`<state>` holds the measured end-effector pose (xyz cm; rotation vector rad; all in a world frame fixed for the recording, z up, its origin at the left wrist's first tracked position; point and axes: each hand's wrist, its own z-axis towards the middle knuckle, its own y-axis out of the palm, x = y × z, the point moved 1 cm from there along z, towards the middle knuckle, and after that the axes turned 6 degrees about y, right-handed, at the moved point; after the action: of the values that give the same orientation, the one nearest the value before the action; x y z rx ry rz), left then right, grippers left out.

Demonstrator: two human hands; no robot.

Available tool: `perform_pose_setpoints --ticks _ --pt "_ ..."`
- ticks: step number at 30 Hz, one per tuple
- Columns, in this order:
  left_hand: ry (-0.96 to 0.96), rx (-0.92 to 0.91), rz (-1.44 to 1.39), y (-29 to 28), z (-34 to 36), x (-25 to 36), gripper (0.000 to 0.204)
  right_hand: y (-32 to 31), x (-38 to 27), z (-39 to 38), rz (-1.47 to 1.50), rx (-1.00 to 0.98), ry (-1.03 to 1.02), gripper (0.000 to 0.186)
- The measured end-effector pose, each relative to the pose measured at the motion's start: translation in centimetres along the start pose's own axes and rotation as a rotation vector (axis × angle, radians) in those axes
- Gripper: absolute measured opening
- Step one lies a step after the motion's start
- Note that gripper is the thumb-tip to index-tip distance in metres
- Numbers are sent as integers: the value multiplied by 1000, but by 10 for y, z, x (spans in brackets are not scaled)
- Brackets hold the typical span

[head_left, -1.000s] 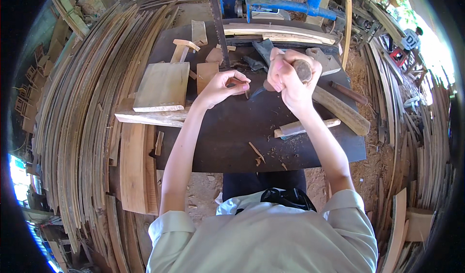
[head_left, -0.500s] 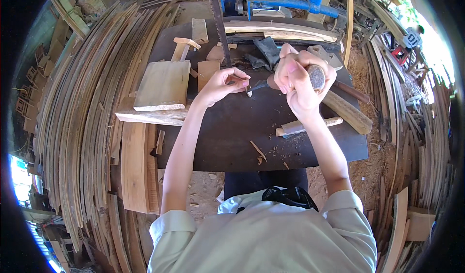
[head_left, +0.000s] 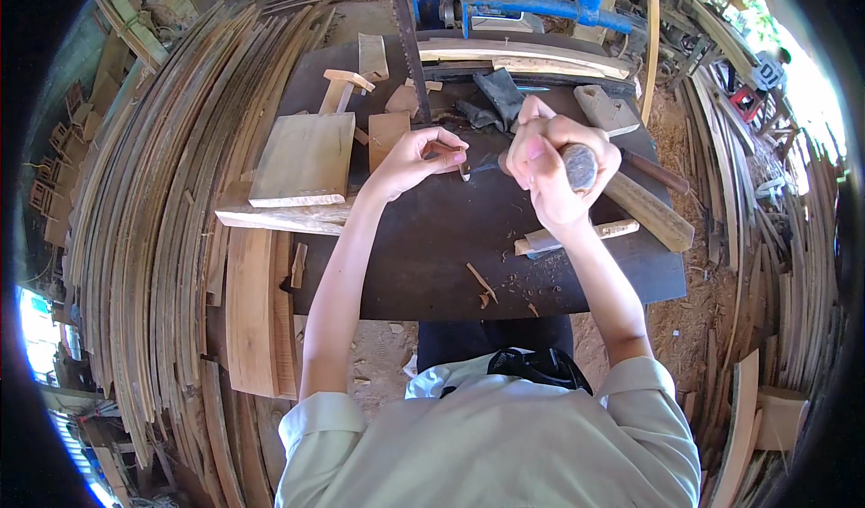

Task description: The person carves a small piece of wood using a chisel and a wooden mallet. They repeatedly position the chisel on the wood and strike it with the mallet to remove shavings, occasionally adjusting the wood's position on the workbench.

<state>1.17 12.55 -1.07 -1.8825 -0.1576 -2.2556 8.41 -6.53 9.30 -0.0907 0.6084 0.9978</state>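
Observation:
My left hand pinches a small brown piece of wood with a pale lower tip between thumb and fingers, above the dark tabletop. To its right, my right hand is closed round the round wooden handle of a bladed hand tool. The handle's end faces up toward me. A thin greyish blade points left toward the small piece; I cannot tell whether the two touch. Under my right forearm lies a wooden-handled tool, partly hidden.
A thick board and smaller wood blocks lie at the left of the table. A toothed saw blade stands upright behind. Dark cloth, a thick wooden stick and shavings lie about. Long timber strips are stacked at left.
My right hand with the bladed tool has shifted slightly left and toward me, uncovering more of a wood block behind it. My left hand has barely moved.

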Motion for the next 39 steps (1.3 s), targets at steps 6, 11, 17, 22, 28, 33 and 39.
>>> perform_pose_setpoints --ticks 6,11,17,22,28,33,39 --pt "9 -2 16 0 1 -1 21 0 -5 2 -1 -7 -34 19" --pt "2 2 44 1 -1 1 22 1 -5 -1 -28 -17 -65 19" --pt "17 3 51 -1 0 -3 22 1 -2 -1 -66 -17 -19 21" --pt "29 -9 63 0 0 -2 23 0 -3 3 -30 -30 16 22" --pt "24 -4 75 -1 0 -5 25 -1 0 3 42 -14 -26 19" --pt "46 -5 80 1 -1 -1 26 -2 3 0 -36 -63 0 19" --pt "45 2 102 1 -1 0 27 -8 7 0 -73 -133 3 18"
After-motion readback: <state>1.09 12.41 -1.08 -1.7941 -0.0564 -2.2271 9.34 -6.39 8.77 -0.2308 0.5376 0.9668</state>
